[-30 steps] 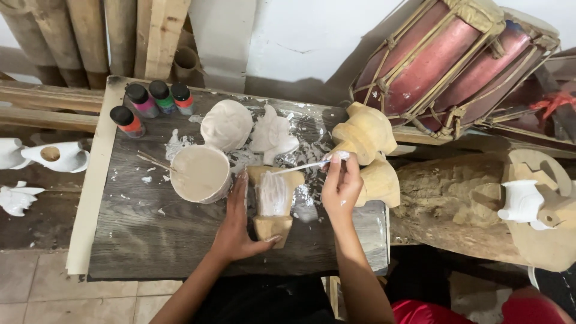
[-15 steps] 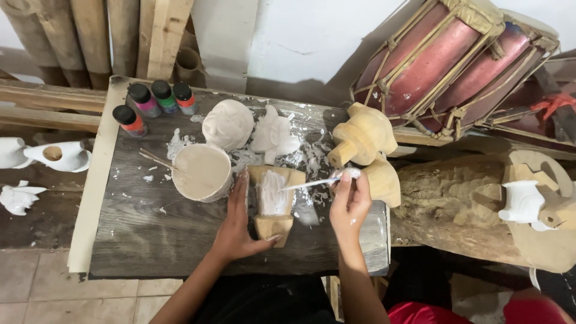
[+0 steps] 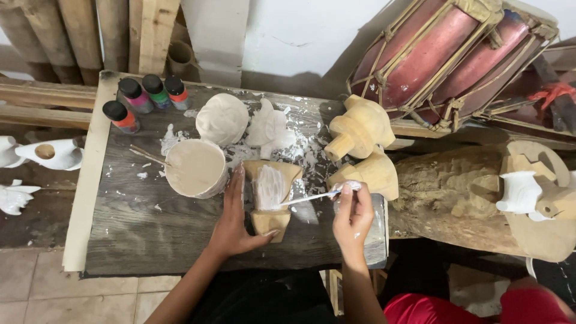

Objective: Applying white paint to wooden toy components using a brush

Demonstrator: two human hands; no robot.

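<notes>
My left hand (image 3: pixel 235 222) grips a small carved wooden figure (image 3: pixel 271 195) lying on the dark wooden board (image 3: pixel 132 234); the figure's upper part is coated white. My right hand (image 3: pixel 353 219) pinches a thin brush (image 3: pixel 309 197) whose white tip rests on the figure's painted area. A round bowl of pale cream paint (image 3: pixel 195 168) stands just left of the figure, with a stick (image 3: pixel 147 156) leaning at its left rim.
Several small paint bottles (image 3: pixel 144 99) stand at the board's far left corner. White-coated carvings (image 3: pixel 246 123) and bare wooden carvings (image 3: pixel 363 147) lie behind the figure. A red drum (image 3: pixel 444 54), a log (image 3: pixel 456 192) and white figurines (image 3: pixel 51 155) surround the board.
My right hand has shifted right and down, drawing the brush so its tip now lies on the figure's white area. My left hand holds the figure as before.
</notes>
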